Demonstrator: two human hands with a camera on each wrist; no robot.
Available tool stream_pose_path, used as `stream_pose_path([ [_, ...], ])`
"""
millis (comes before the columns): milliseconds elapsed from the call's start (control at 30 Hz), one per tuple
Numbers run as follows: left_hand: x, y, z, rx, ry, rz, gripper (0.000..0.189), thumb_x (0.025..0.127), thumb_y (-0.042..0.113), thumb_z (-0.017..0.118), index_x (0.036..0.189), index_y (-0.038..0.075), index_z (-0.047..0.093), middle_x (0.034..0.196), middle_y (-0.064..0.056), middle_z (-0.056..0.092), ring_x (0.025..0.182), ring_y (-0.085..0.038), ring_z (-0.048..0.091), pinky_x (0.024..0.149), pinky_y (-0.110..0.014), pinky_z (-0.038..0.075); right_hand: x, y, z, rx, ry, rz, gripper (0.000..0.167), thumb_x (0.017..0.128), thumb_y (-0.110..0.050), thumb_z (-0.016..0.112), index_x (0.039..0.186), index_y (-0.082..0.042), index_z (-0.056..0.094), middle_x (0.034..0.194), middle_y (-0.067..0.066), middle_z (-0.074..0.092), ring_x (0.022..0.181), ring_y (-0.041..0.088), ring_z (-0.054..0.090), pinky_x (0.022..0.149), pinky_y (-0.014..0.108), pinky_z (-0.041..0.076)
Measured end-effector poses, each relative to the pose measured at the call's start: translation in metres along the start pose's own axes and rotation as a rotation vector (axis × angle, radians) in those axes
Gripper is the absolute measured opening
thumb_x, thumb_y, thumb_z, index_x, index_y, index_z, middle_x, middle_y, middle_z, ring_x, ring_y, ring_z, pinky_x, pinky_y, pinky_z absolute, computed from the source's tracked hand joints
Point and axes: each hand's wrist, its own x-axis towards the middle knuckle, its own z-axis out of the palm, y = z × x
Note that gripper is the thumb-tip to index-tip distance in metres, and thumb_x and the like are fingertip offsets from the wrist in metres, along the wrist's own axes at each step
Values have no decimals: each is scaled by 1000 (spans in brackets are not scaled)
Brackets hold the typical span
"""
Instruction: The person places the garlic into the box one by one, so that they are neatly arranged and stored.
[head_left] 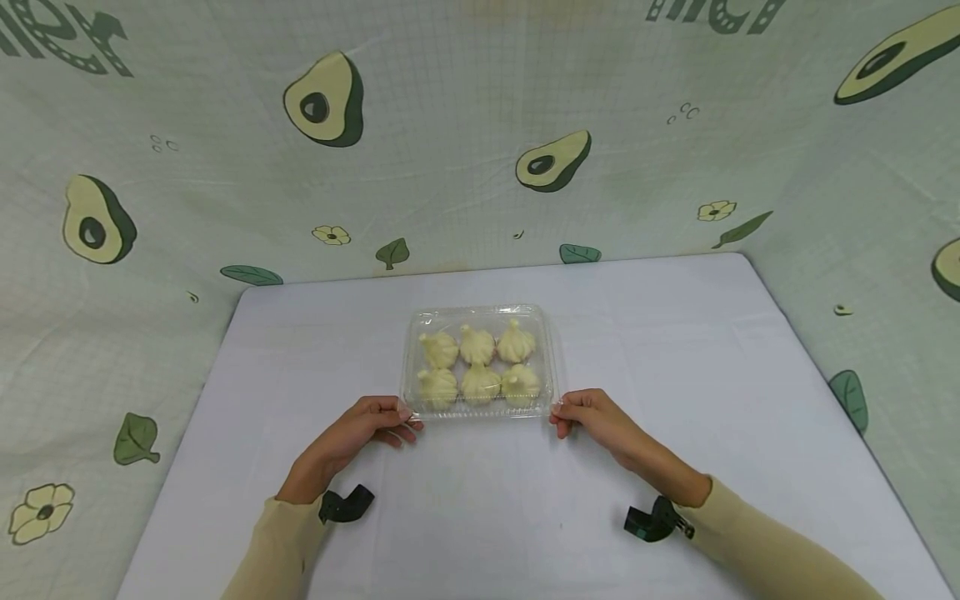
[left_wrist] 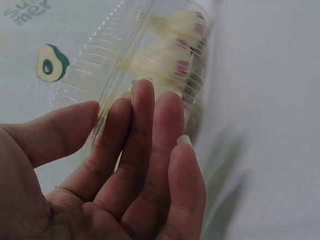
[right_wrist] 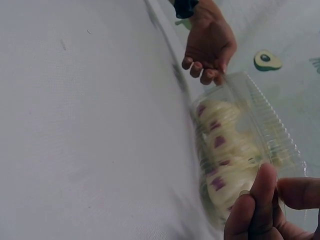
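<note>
A clear plastic clamshell box [head_left: 472,314] with a ribbed edge sits at the middle of the table. Inside it several pale garlic bulbs [head_left: 480,383] stand in two rows; the wrist views show purple patches low on them. At the box's near left corner, my left hand [head_left: 363,432] pinches the rim between thumb and forefinger, the other fingers extended below. My right hand [head_left: 596,418] pinches the near right corner with thumb and forefinger, its remaining fingers bent under. The lid lies over the bulbs.
A white cloth covers the table [head_left: 480,517]. Behind and beside it hangs a pale curtain [head_left: 450,167] printed with avocados and leaves. Dark wrist-worn devices [head_left: 348,504] sit at both sleeve cuffs.
</note>
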Motion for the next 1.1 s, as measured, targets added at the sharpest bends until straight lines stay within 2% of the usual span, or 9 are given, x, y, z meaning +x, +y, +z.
stream_pose_path([
  [367,-1,2,0,9,17,-18,22,109,17,58,111,-1,70,115,-12,77,100,-16,73,87,-32,60,2,1,-1,4,-17,-8,32,107,-14,59,95,14,70,73,-4,67,81,11,64,83,22,51],
  [1100,2,0,-2,14,19,-32,24,107,17,59,112,-2,73,111,-9,78,99,-15,72,86,-31,59,3,0,-3,-13,-21,-1,32,107,-13,58,90,12,69,71,-4,67,83,13,64,85,25,49],
])
